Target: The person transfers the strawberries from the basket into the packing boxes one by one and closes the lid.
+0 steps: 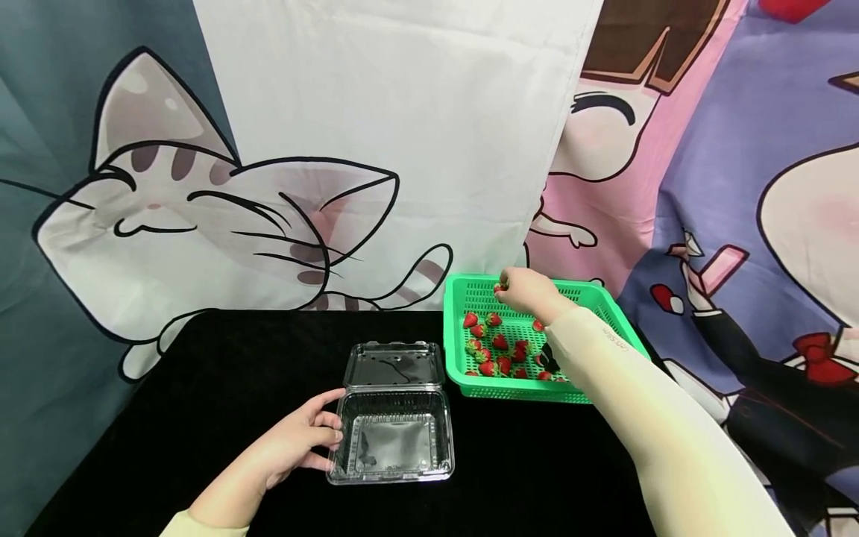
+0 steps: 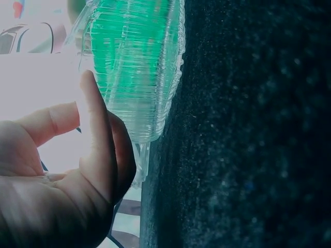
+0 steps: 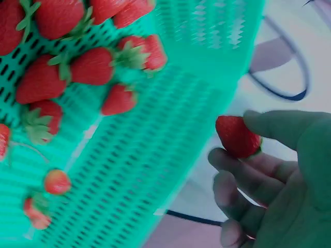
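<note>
Between its thumb and fingers my right hand [image 1: 529,291] pinches a strawberry [image 3: 237,136], raised over the back part of a green basket [image 1: 463,384]. Several more strawberries [image 1: 499,341] lie in that basket, mostly toward its left and front. A clear plastic clamshell box [image 1: 392,475] stands on the black cloth with its lid [image 1: 394,365] folded back, and no fruit shows inside. My left hand [image 1: 305,435] rests at the box's left side, its fingers touching the wall and rim. In the left wrist view those fingers [image 2: 95,129] look fairly straight or slightly bent beside the box.
The black cloth [image 1: 241,365] covers the table. Behind it hangs a printed curtain [image 1: 403,112] with a cartoon cat and figures. The basket stands just right of the box, close to the curtain.
</note>
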`<action>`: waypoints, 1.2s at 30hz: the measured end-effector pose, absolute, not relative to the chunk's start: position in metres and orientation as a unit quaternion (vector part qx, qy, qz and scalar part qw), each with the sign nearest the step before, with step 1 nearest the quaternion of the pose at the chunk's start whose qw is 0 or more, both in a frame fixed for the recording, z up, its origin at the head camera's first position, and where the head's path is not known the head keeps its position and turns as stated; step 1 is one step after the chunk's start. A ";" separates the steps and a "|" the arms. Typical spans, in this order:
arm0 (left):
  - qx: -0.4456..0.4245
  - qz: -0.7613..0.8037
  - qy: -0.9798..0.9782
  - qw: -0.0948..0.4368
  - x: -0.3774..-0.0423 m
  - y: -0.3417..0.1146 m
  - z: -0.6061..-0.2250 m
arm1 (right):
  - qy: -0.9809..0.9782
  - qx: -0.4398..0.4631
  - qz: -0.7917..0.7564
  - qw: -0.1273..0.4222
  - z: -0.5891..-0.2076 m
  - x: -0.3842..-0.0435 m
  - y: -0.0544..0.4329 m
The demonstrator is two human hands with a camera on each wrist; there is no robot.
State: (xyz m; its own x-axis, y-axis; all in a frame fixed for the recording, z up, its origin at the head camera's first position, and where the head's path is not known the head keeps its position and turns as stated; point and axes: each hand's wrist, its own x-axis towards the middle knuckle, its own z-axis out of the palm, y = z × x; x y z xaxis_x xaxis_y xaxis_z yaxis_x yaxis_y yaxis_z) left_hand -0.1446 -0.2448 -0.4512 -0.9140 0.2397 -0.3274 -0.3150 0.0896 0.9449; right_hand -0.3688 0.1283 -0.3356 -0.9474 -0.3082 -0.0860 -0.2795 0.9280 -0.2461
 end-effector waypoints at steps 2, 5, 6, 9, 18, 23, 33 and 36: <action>-0.024 0.673 0.710 0.207 -0.145 -0.245 -0.451 | 0.979 -0.163 -0.120 0.037 -0.325 -0.356 0.124; -0.024 0.673 0.709 0.207 -0.145 -0.245 -0.451 | 0.973 -0.187 -0.132 0.004 -0.312 -0.335 0.113; -0.026 0.674 0.709 0.207 -0.145 -0.245 -0.451 | 0.971 -0.197 -0.138 -0.004 -0.308 -0.327 0.109; -0.026 0.675 0.708 0.207 -0.146 -0.245 -0.451 | 0.961 -0.231 -0.151 -0.030 -0.301 -0.304 0.094; -0.010 0.681 0.702 0.209 -0.145 -0.244 -0.453 | 0.919 -0.352 -0.179 -0.003 -0.327 -0.233 0.040; -0.011 0.682 0.700 0.213 -0.144 -0.241 -0.456 | 0.907 -0.387 -0.157 0.056 -0.360 -0.212 0.015; -0.014 0.680 0.699 0.219 -0.142 -0.237 -0.456 | 0.914 -0.392 -0.048 0.088 -0.405 -0.200 -0.020; -0.008 0.681 0.698 0.221 -0.142 -0.236 -0.456 | 0.913 -0.400 -0.033 0.081 -0.413 -0.201 -0.026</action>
